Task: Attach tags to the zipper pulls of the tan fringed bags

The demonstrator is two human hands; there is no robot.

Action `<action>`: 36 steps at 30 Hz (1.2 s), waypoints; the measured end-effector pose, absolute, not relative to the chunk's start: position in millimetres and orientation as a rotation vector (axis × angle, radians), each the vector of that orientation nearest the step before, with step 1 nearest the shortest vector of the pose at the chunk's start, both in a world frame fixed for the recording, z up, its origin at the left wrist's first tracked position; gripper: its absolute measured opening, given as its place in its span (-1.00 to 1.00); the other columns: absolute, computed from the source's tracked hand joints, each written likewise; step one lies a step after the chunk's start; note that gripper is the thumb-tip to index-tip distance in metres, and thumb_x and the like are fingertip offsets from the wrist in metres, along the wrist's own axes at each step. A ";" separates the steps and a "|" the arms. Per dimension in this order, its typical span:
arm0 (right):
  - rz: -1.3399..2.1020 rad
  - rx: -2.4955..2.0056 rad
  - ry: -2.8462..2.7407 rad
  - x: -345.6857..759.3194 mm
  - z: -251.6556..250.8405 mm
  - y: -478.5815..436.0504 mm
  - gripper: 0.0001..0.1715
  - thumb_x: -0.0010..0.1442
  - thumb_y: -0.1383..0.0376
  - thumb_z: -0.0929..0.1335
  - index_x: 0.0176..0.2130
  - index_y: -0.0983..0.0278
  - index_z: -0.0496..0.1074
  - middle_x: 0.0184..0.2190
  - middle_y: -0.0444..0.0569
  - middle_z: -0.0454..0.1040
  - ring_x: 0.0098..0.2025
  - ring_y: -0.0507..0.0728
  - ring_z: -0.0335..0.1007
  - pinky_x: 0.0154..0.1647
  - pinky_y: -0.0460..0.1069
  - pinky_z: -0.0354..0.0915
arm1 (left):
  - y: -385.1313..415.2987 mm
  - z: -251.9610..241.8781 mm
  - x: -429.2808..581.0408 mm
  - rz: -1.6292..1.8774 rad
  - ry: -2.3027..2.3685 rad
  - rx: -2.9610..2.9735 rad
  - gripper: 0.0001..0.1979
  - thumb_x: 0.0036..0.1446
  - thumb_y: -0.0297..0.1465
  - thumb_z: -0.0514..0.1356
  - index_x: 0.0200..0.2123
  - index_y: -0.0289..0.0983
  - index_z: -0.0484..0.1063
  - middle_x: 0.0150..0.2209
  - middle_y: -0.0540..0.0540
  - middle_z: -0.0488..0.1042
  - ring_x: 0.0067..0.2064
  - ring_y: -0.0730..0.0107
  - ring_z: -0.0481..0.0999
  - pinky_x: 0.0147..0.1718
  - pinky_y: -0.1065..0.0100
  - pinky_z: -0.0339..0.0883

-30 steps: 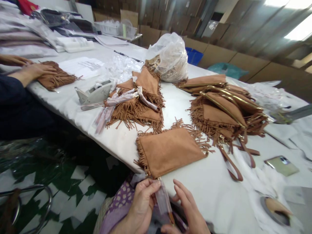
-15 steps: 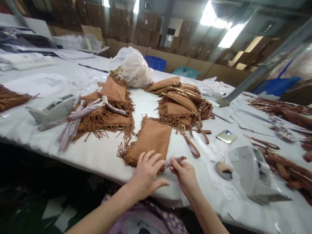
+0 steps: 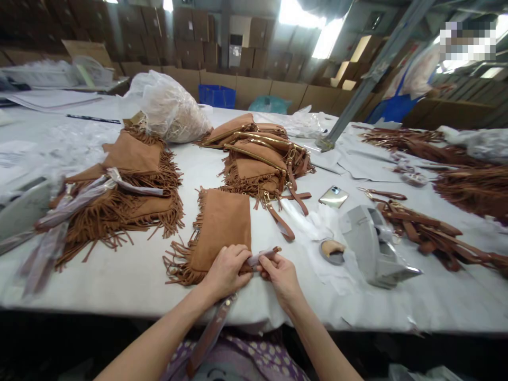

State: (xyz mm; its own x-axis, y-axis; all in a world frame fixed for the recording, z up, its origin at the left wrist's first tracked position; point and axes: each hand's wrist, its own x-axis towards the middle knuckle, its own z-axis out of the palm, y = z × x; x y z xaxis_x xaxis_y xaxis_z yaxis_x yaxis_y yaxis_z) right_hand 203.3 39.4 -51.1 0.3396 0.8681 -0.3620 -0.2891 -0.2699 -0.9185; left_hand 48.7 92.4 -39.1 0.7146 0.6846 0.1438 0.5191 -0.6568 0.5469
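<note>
A tan fringed leather pouch (image 3: 224, 222) lies on the table in front of me. My left hand (image 3: 227, 269) is closed at its lower right corner, thumb and fingers pressed together there. Between thumb and fingertips, my right hand (image 3: 280, 274) pinches a strap end in clear plastic wrap (image 3: 264, 256), just right of that corner. Below my left wrist, a brown wrist strap (image 3: 212, 332) with a metal clasp, partly in plastic, hangs over the table edge toward my lap. What exactly sits under my left fingers is partly hidden.
Fringed pouches with wrapped straps (image 3: 130, 180) are stacked left; gold-zippered pouches (image 3: 257, 159) lie behind. A phone (image 3: 333, 196), tape roll (image 3: 332, 251), grey tape dispenser (image 3: 377, 246) and loose straps (image 3: 428, 230) lie right. A metal post (image 3: 357, 90) rises behind; a person stands beyond.
The view has swung right. My left hand, spread flat on the pouch before, has closed at its corner. A strap now shows hanging below it. My right hand keeps its pinch.
</note>
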 end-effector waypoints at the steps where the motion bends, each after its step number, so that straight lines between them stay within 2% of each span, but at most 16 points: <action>1: 1.246 -1.426 -0.580 203.9 -51.1 38.9 -0.58 -0.18 0.10 0.51 -0.41 0.38 0.48 -0.65 -0.12 0.47 -0.67 -0.07 0.20 -0.64 -0.15 0.07 | 92.6 -39.0 49.2 0.481 0.920 2.420 -0.75 0.01 -0.42 0.22 -0.18 -0.21 0.37 -0.14 -0.11 0.44 -0.10 0.18 0.36 -0.16 0.25 0.13; 6: 1.236 -1.431 -0.598 206.7 -53.2 37.9 -0.62 -0.12 0.09 0.48 -0.44 0.37 0.47 -0.68 -0.14 0.45 -0.69 -0.07 0.17 -0.65 -0.15 0.06 | 96.5 -32.8 56.5 0.528 0.965 2.301 -0.55 -0.01 -0.20 0.28 -0.05 -0.21 0.34 -0.17 -0.11 0.43 -0.16 0.18 0.37 -0.21 0.26 0.16; 7: 1.220 -1.431 -0.594 207.0 -54.3 37.8 -0.62 -0.12 0.09 0.48 -0.45 0.37 0.47 -0.69 -0.15 0.44 -0.69 -0.08 0.15 -0.65 -0.15 0.05 | 97.6 -31.9 58.8 0.525 0.968 2.307 -0.61 0.02 -0.17 0.26 -0.09 -0.20 0.40 -0.19 -0.11 0.43 -0.16 0.18 0.37 -0.21 0.26 0.15; 9: 1.186 -1.436 -0.582 207.3 -56.6 37.4 -0.63 -0.11 0.09 0.47 -0.47 0.36 0.45 -0.69 -0.16 0.44 -0.69 -0.09 0.14 -0.65 -0.15 0.05 | 99.8 -31.5 63.3 0.512 0.957 2.334 -0.78 0.13 -0.19 0.17 -0.32 -0.20 0.50 -0.25 -0.09 0.44 -0.18 0.22 0.36 -0.22 0.26 0.12; 10: 1.172 -1.441 -0.575 207.3 -57.7 37.2 -0.63 -0.11 0.09 0.47 -0.47 0.36 0.45 -0.68 -0.15 0.44 -0.69 -0.08 0.15 -0.65 -0.15 0.06 | 100.8 -32.0 65.1 0.508 0.946 2.340 -0.75 0.18 -0.23 0.13 -0.43 -0.20 0.51 -0.29 -0.07 0.45 -0.20 0.25 0.36 -0.22 0.26 0.11; 12: 1.156 -1.452 -0.567 207.4 -59.6 36.7 -0.62 -0.10 0.08 0.46 -0.46 0.37 0.45 -0.67 -0.12 0.46 -0.68 -0.07 0.19 -0.64 -0.15 0.09 | 102.7 -33.6 67.5 0.505 0.934 2.332 -0.70 0.21 -0.30 0.11 -0.52 -0.21 0.50 -0.33 -0.05 0.45 -0.24 0.30 0.36 -0.23 0.26 0.09; 17: 1.174 -1.467 -0.590 209.3 -58.1 37.6 -0.62 -0.05 0.08 0.43 -0.43 0.37 0.44 -0.68 -0.12 0.45 -0.69 -0.07 0.22 -0.66 -0.16 0.11 | 107.3 -35.5 68.0 0.471 0.938 2.341 -0.74 0.16 -0.39 0.12 -0.53 -0.22 0.51 -0.34 -0.05 0.46 -0.24 0.30 0.36 -0.23 0.25 0.07; 20: 1.228 -1.466 -0.638 211.7 -55.7 38.1 -0.61 -0.08 0.09 0.45 -0.37 0.36 0.43 -0.67 -0.15 0.45 -0.70 -0.06 0.23 -0.68 -0.16 0.13 | 109.6 -34.7 67.8 0.448 0.931 2.340 -0.77 0.15 -0.39 0.12 -0.51 -0.23 0.51 -0.33 -0.06 0.47 -0.23 0.28 0.37 -0.24 0.24 0.07; 25: 1.252 -1.520 -0.681 213.2 -61.1 37.8 -0.65 -0.06 0.11 0.43 -0.41 0.35 0.39 -0.72 -0.19 0.41 -0.76 -0.09 0.16 -0.74 -0.18 0.04 | 114.3 -34.5 66.8 0.404 0.907 2.311 -0.79 0.11 -0.42 0.10 -0.51 -0.24 0.47 -0.33 -0.04 0.46 -0.23 0.30 0.38 -0.21 0.25 0.09; 31: 1.227 -1.528 -0.673 214.1 -69.1 38.4 -0.68 -0.02 0.11 0.38 -0.41 0.35 0.40 -0.74 -0.18 0.41 -0.77 -0.10 0.14 -0.74 -0.18 0.02 | 119.9 -28.7 62.7 0.348 0.849 2.255 -0.76 0.04 -0.55 0.03 -0.44 -0.22 0.47 -0.30 0.01 0.48 -0.23 0.39 0.42 -0.21 0.36 0.18; 36: 1.183 -1.536 -0.697 211.3 -70.1 35.2 -0.69 0.00 0.11 0.35 -0.43 0.34 0.40 -0.76 -0.21 0.37 -0.77 -0.08 0.14 -0.73 -0.17 0.03 | 107.9 -30.3 68.8 0.354 0.901 2.281 -0.86 0.09 -0.33 0.11 -0.35 -0.21 0.46 -0.30 -0.01 0.45 -0.22 0.29 0.40 -0.19 0.28 0.16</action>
State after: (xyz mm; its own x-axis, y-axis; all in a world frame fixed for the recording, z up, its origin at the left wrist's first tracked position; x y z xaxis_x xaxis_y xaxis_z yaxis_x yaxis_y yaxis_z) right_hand 211.3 35.2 -70.1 0.3468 0.8776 -0.3309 -0.1364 -0.3019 -0.9435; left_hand 68.8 107.9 -30.3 0.7272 0.6863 0.0112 0.5102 -0.5514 0.6601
